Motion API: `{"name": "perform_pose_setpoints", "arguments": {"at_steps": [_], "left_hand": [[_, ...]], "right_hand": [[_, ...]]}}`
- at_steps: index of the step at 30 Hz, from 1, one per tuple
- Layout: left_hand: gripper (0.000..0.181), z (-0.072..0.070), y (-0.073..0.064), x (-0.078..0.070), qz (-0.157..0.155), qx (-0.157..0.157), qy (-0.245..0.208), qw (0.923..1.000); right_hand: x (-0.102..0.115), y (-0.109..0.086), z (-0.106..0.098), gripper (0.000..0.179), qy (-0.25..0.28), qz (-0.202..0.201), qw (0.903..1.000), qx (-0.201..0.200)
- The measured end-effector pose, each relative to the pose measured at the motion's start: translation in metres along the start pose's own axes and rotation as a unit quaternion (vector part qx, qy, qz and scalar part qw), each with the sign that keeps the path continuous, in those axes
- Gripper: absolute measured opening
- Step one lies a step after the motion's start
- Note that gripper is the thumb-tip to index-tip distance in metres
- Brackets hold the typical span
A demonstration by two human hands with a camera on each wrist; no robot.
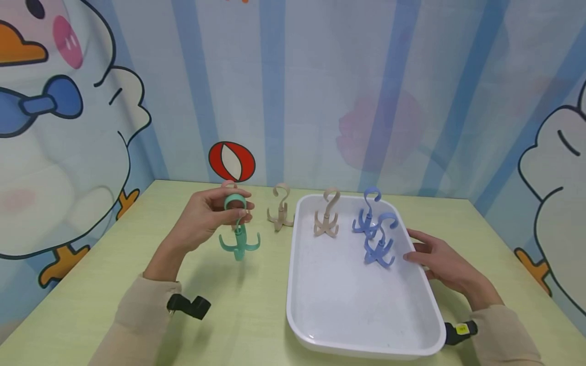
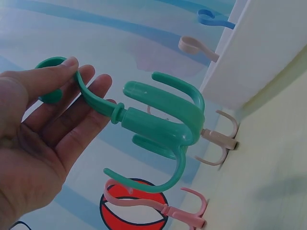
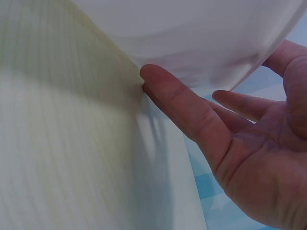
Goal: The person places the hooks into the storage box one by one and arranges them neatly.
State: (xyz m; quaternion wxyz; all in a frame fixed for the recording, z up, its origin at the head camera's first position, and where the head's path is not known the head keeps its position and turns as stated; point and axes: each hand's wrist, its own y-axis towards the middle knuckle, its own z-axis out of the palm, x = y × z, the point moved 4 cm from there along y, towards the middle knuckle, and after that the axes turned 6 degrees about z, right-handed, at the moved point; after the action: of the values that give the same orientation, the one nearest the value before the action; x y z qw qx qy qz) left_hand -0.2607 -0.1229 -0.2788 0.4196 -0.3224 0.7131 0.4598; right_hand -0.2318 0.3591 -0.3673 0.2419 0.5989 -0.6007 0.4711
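Note:
My left hand (image 1: 201,216) pinches a green rotating four-prong hook (image 1: 240,244) by its curved top, and the prongs hang down over the table. In the left wrist view the green hook (image 2: 158,125) is tilted sideways, with thumb and fingertip on its curl. At the right wall of a white tray (image 1: 339,310), my right hand (image 1: 444,264) grips the rim, thumb on top and fingers along the outside. Inside the tray lie a beige hook (image 1: 326,223) and two blue hooks (image 1: 363,223), toward its far end.
Left of the tray a beige hook (image 1: 280,216) stands on the yellow-green table (image 1: 242,315). A pink hook (image 2: 187,216) is behind my left hand, mostly hidden in the head view. A striped cartoon curtain (image 1: 311,101) closes off the back.

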Motion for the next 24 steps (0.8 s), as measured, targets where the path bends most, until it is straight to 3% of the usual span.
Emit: {"name": "perform_pose_setpoints", "arguments": {"at_steps": [24], "left_hand": [[0.033, 0.010, 0.004, -0.016, 0.028, 0.007, 0.025, 0.9993]], "right_hand": [[-0.001, 0.000, 0.001, 0.086, -0.008, 0.000, 0.9999, -0.008]]}}
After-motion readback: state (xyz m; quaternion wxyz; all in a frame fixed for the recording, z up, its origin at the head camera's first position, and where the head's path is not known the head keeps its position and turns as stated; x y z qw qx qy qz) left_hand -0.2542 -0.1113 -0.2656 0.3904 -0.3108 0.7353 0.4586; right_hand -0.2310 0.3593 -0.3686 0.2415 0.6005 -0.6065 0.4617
